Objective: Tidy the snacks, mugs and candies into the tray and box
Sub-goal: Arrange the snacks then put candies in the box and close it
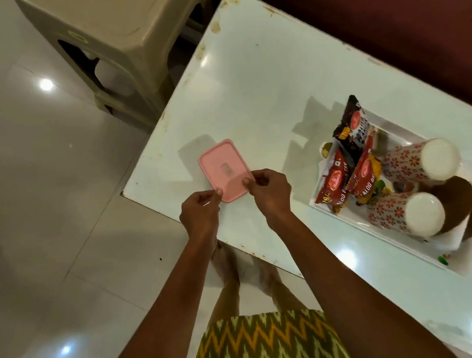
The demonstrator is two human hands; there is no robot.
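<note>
A pink lidded box (218, 166) sits near the front left corner of the white table (254, 89). My left hand (200, 214) pinches its near left corner and my right hand (269, 192) grips its near right corner, thumbs on the lid. To the right, a white tray (349, 216) holds several red and dark snack packets (345, 179) and two white mugs with red flower print (419, 161) (404, 213), both upside down. A brown mug (458, 199) stands behind them.
A beige plastic stool (116, 45) stands on the tiled floor beyond the table's left edge. A dark red wall runs along the table's far side. A small green candy (442, 259) lies by the tray's near end. My feet are under the table edge.
</note>
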